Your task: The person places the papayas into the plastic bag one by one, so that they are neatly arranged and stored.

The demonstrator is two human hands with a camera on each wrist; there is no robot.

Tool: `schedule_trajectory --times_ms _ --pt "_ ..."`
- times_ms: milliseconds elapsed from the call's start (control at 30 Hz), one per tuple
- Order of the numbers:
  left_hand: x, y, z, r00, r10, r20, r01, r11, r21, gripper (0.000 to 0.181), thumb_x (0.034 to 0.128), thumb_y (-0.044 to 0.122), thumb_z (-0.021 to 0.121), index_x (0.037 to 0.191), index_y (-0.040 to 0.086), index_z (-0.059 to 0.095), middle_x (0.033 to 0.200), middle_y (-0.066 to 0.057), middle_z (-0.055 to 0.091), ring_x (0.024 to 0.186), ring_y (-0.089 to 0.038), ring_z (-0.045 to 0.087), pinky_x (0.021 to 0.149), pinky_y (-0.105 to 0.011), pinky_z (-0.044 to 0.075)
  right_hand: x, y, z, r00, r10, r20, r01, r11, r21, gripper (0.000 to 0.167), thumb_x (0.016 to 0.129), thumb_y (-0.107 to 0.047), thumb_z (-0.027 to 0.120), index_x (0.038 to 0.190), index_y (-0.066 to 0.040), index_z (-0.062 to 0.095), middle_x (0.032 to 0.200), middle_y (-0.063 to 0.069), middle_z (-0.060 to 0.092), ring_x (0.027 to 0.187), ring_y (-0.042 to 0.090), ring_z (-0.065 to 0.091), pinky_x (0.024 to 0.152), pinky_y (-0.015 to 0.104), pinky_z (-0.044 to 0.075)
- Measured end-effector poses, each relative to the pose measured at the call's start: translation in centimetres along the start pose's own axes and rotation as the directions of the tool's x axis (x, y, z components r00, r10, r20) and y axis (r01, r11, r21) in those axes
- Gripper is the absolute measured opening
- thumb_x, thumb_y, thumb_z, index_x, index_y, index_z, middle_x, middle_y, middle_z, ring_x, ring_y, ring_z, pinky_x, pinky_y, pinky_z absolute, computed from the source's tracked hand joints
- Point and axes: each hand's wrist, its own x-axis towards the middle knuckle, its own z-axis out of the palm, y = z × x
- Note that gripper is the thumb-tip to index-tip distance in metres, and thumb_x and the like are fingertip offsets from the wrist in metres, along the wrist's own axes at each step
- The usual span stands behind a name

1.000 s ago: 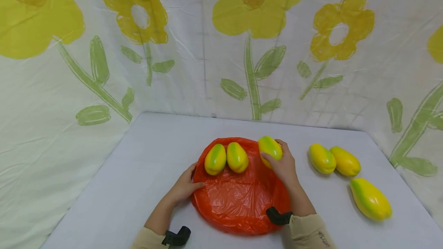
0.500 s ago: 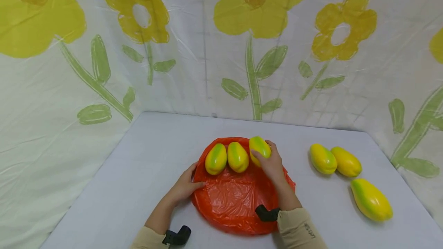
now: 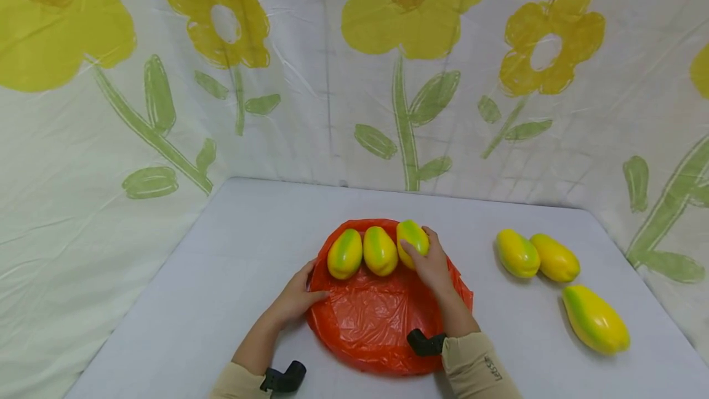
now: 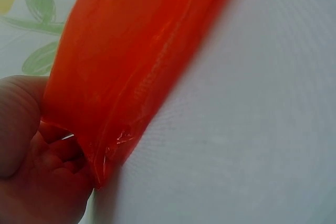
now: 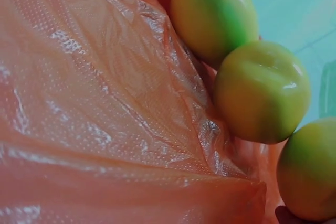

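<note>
A red plastic bag [image 3: 371, 316] lies spread into a shallow round shape in front of me. With thumb over the rim and fingers outside, my left hand [image 3: 293, 300] grips its left edge; the left wrist view shows those fingers curled behind the bag [image 4: 121, 51]. At the bag's far right, my right hand [image 3: 434, 266] holds a yellow papaya [image 3: 412, 239] with a green streak. Two similar papayas, one at far left [image 3: 344, 254] and one in the middle [image 3: 380, 251], lie beside it in a row. The right wrist view shows the held papaya [image 5: 310, 171] touching its neighbour [image 5: 262, 95].
Right of the bag, two papayas [image 3: 517, 253] [image 3: 555, 257] lie touching on the white table [image 3: 221, 263]. A larger one [image 3: 596, 320] sits nearer the right edge. Behind the table hangs a white cloth [image 3: 304, 109] painted with yellow flowers.
My right hand has moved left with its papaya, bringing it alongside the other two in the bag. The left hand has stayed on the rim.
</note>
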Motion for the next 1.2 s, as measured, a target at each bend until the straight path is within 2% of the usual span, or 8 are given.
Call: schedule_trajectory --times_ms 367,533,900,1200 --pt "0.0 0.0 0.0 1.0 0.012 0.001 -0.012 1.0 -0.015 0.072 0.0839 0.01 0.063 0.146 0.009 0.027 0.147 -0.016 0.036 0.133 -0.037 0.036 0.093 -0.047 0.049 -0.1 0.5 0.2 0.999 -0.031 0.011 0.031 0.999 -0.029 0.073 0.088 -0.039 0.059 0.145 -0.013 0.021 0.135 0.013 0.04 0.114 0.031 0.044 0.099 0.05 0.044" --pt "0.0 0.0 0.0 1.0 0.02 0.009 -0.019 1.0 -0.021 0.072 0.0838 0.01 0.064 0.146 0.01 0.028 0.146 -0.015 0.037 0.131 -0.036 0.039 0.091 -0.045 0.051 -0.2 0.7 0.3 1.0 -0.014 0.017 0.014 0.999 -0.043 0.074 0.088 -0.042 0.059 0.146 -0.015 0.022 0.134 0.012 0.041 0.115 0.03 0.044 0.098 0.049 0.045" --pt "-0.1 0.1 0.0 0.999 0.041 0.002 -0.041 0.999 -0.03 0.069 0.0837 0.009 0.064 0.144 0.008 0.031 0.144 -0.016 0.04 0.13 -0.035 0.041 0.096 -0.048 0.047 0.0 1.0 0.5 0.999 -0.038 -0.013 0.037 0.998 -0.043 0.075 0.088 -0.042 0.058 0.146 -0.011 0.023 0.136 0.015 0.041 0.114 0.031 0.044 0.099 0.049 0.043" --pt "-0.1 0.1 0.1 1.0 0.03 -0.006 -0.03 0.999 -0.028 0.07 0.0831 0.01 0.065 0.145 0.008 0.03 0.145 -0.015 0.039 0.131 -0.035 0.039 0.097 -0.05 0.046 0.2 1.6 0.8 1.0 -0.016 -0.021 0.015 0.999 -0.044 0.078 0.086 -0.042 0.061 0.146 -0.012 0.023 0.139 0.014 0.039 0.117 0.032 0.043 0.101 0.052 0.042"
